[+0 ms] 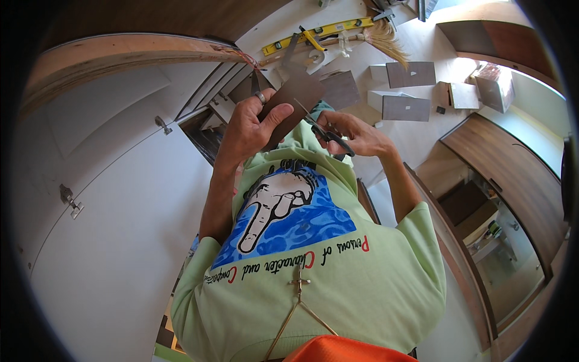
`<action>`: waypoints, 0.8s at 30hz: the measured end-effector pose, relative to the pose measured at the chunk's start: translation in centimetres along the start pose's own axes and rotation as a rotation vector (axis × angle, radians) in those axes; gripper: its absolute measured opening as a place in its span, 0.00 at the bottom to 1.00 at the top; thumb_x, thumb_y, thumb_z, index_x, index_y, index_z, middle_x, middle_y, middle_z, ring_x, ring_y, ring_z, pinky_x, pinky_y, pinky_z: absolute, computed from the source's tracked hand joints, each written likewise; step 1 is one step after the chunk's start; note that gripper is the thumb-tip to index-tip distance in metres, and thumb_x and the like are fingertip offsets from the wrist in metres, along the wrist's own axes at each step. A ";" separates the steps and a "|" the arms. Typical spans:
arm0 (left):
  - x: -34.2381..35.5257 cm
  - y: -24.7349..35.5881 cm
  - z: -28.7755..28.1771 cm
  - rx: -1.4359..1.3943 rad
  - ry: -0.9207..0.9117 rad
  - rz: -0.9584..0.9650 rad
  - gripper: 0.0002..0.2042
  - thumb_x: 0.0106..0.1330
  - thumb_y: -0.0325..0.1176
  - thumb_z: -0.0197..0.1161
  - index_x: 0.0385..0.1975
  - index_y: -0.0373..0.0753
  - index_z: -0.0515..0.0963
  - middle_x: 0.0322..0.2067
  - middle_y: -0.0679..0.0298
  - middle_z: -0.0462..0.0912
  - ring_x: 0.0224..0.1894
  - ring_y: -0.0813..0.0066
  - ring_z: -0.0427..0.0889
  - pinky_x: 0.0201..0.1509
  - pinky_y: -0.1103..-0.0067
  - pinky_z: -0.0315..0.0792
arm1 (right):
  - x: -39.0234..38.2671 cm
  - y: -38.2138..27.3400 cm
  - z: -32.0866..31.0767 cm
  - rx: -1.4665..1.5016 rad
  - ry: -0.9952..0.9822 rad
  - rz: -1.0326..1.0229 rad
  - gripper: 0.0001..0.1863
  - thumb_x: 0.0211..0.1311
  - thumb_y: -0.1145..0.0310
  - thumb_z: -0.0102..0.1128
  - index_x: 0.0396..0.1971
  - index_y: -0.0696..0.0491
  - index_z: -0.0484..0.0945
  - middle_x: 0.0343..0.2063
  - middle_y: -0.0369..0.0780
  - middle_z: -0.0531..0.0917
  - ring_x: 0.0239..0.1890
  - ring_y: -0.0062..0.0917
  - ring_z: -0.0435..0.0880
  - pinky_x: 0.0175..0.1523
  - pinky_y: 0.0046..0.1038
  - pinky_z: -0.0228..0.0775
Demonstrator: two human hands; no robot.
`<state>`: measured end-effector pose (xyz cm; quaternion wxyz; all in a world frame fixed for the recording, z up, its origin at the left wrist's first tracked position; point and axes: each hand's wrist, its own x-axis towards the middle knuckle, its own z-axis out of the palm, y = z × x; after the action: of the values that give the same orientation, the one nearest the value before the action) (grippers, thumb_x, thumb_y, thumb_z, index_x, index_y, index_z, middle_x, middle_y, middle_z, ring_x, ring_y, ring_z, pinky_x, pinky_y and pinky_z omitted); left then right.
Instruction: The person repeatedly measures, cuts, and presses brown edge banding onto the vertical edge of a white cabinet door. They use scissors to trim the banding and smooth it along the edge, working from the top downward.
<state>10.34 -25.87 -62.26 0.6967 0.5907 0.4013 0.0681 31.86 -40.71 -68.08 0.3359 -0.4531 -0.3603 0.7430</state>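
Left hand [250, 127] grips a brown sheet [295, 99]; right hand [356, 136] closes around scissors [329, 134] cutting its edge.

I see a thin dark brown panel piece [289, 108], flat and roughly rectangular, held tilted at upper centre of the frame. Black-handled scissors [325, 130] sit just right of it, blades open against its edge.

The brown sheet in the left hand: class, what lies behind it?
Behind the brown sheet lie the floor, grey panels and a yellow level. The left hand grips it; scissors cut it. What it covers cannot be seen.
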 end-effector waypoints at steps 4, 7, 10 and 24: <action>-0.1 0.0 -0.2 -0.049 -0.027 -0.029 0.13 0.71 0.38 0.65 0.44 0.33 0.81 0.26 0.67 0.84 0.23 0.86 0.77 0.26 0.84 0.71 | 0.1 -0.2 0.0 -0.046 -0.040 -0.045 0.30 0.60 0.43 0.64 0.46 0.56 0.76 0.38 0.37 0.81 0.42 0.22 0.76 0.49 0.29 0.70; -0.1 -0.1 -0.4 -0.070 -0.039 -0.017 0.13 0.71 0.38 0.65 0.45 0.33 0.81 0.26 0.67 0.84 0.23 0.86 0.77 0.26 0.84 0.71 | 0.1 -0.3 -0.2 -0.051 -0.068 -0.045 0.30 0.60 0.42 0.64 0.46 0.56 0.76 0.37 0.36 0.81 0.41 0.22 0.76 0.49 0.29 0.69; 0.1 -0.2 -0.5 -0.069 -0.046 0.011 0.13 0.71 0.38 0.65 0.46 0.33 0.81 0.26 0.67 0.84 0.23 0.86 0.78 0.26 0.84 0.71 | 0.1 -0.2 -0.2 -0.047 -0.069 -0.048 0.29 0.60 0.42 0.63 0.44 0.55 0.75 0.36 0.36 0.80 0.41 0.22 0.75 0.48 0.30 0.69; -0.1 -0.1 -1.1 -0.066 -0.064 -0.007 0.14 0.72 0.38 0.65 0.48 0.34 0.81 0.26 0.67 0.84 0.23 0.86 0.77 0.25 0.84 0.71 | 0.3 -0.7 0.7 -0.011 0.050 0.001 0.34 0.53 0.40 0.72 0.41 0.56 0.75 0.33 0.33 0.76 0.37 0.18 0.73 0.42 0.24 0.65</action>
<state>9.56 -25.15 -62.27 0.7286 0.5677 0.3785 0.0599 31.24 -40.28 -67.43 0.3422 -0.4736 -0.3556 0.7295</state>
